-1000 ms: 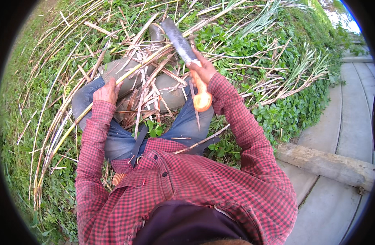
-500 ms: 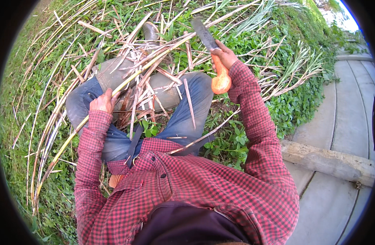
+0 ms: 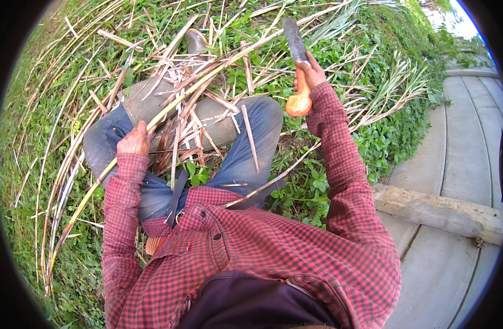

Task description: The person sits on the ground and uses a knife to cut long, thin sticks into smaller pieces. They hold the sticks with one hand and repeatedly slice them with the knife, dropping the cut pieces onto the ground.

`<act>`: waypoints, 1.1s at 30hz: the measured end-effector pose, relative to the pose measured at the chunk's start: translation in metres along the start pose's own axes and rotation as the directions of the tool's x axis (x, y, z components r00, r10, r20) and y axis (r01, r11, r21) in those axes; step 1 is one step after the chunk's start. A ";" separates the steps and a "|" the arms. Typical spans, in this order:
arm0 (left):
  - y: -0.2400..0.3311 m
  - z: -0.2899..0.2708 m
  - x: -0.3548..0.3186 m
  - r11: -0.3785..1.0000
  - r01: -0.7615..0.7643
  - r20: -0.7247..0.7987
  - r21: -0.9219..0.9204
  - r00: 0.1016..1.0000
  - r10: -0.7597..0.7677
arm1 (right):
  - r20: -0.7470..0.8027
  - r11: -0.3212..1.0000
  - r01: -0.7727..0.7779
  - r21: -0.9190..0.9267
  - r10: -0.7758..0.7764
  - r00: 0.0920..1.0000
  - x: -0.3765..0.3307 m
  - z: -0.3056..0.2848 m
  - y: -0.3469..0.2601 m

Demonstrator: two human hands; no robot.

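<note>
The person (image 3: 262, 241) sits with legs (image 3: 254, 137) folded; the left hand (image 3: 134, 140) is clenched near the left knee (image 3: 98, 137), its left forearm (image 3: 122, 197) nearly straight ahead; the right hand (image 3: 310, 72), also clenched, is held farther forward, beyond the right knee (image 3: 269, 112), the right forearm (image 3: 339, 145) slanting inward.

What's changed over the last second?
The right hand has carried the knife rightward and slightly farther from the body, away from the left hand. Nothing was taken up or let go: the right hand still holds the knife, the left the long yellow stalk.
</note>
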State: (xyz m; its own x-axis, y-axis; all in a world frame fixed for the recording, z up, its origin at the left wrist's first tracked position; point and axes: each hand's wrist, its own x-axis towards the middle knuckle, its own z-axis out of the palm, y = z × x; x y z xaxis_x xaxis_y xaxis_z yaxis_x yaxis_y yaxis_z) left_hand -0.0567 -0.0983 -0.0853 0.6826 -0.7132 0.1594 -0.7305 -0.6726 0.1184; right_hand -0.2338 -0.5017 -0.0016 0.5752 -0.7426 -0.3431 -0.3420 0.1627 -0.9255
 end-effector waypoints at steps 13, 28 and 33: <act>0.002 -0.005 -0.002 0.999 0.026 0.043 0.019 0.999 -0.026 | 0.234 0.996 -0.092 -0.002 0.090 0.968 -0.044 0.040 0.017; 0.003 -0.012 -0.003 1.000 0.013 0.036 0.000 0.999 -0.013 | 0.306 0.991 -0.119 0.061 0.095 0.947 -0.069 0.064 0.022; 0.006 -0.024 -0.001 0.996 0.020 0.043 -0.090 0.999 -0.016 | 0.341 0.985 -0.131 0.117 0.084 0.936 -0.078 0.045 0.030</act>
State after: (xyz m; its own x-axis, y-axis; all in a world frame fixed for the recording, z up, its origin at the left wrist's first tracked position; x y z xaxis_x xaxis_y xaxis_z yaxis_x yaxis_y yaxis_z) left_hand -0.0621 -0.0973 -0.0611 0.6946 -0.7101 0.1153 -0.7159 -0.6663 0.2089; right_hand -0.2557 -0.4095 -0.0094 0.7635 -0.4598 -0.4535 -0.3252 0.3329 -0.8851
